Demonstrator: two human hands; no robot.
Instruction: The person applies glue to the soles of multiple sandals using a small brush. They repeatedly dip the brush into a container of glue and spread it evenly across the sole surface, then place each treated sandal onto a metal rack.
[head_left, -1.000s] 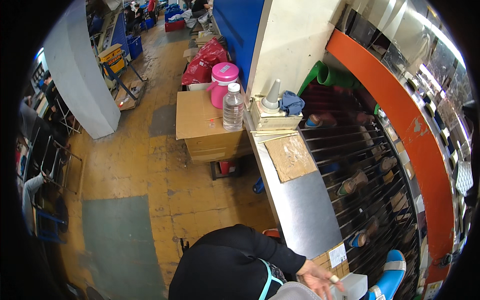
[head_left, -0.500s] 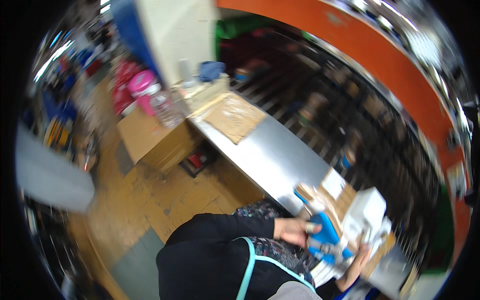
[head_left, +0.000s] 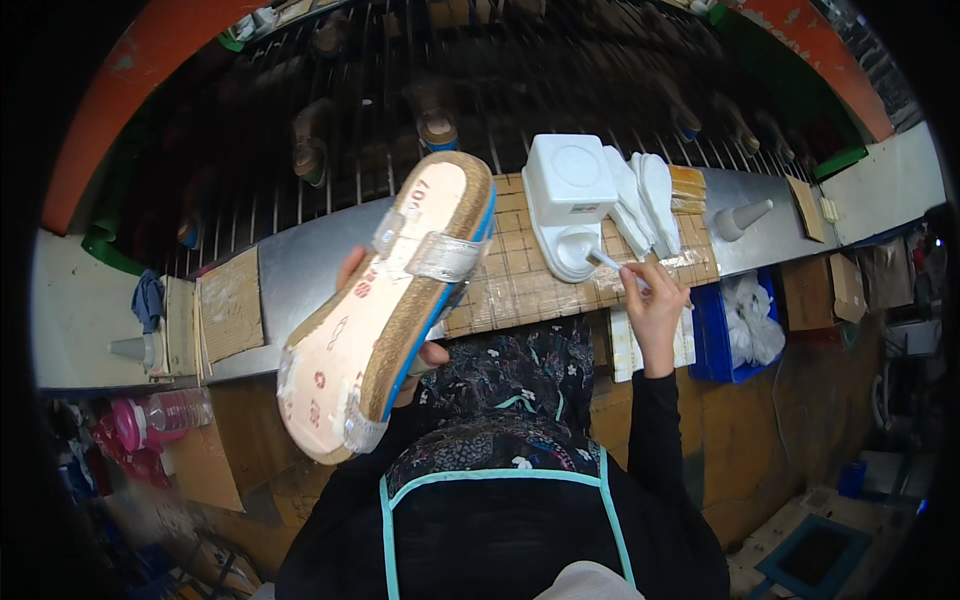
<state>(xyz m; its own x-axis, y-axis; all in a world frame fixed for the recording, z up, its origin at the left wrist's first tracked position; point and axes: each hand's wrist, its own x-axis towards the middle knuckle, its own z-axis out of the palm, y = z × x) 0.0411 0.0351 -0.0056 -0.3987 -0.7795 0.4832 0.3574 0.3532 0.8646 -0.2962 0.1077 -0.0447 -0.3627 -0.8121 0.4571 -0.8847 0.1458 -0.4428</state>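
My left hand (head_left: 425, 352) holds up a shoe sole (head_left: 385, 300), pale with a woven side band and a blue edge, its inner face toward me and clear tape strips across it. Only my thumb and fingertips show around it. My right hand (head_left: 655, 305) is closed on a thin white brush (head_left: 612, 264) whose tip rests at the round well of a white glue pot (head_left: 572, 200) on the bench. A stack of white insoles (head_left: 645, 195) leans against the pot's right side. Both stand on a gridded cardboard mat (head_left: 520, 285).
A metal bench (head_left: 290, 270) runs across, backed by a dark conveyor rack (head_left: 400, 90) carrying shoes. Cones (head_left: 742, 217) (head_left: 130, 348) stand at both bench ends. A blue bin (head_left: 735, 325) with white material hangs at right. A pink jug (head_left: 125, 425) and a bottle (head_left: 180, 408) sit lower left.
The view swung from the workshop floor onto the bench. The shoe sole came up in my left hand, and my right hand reached to the glue pot with the brush.
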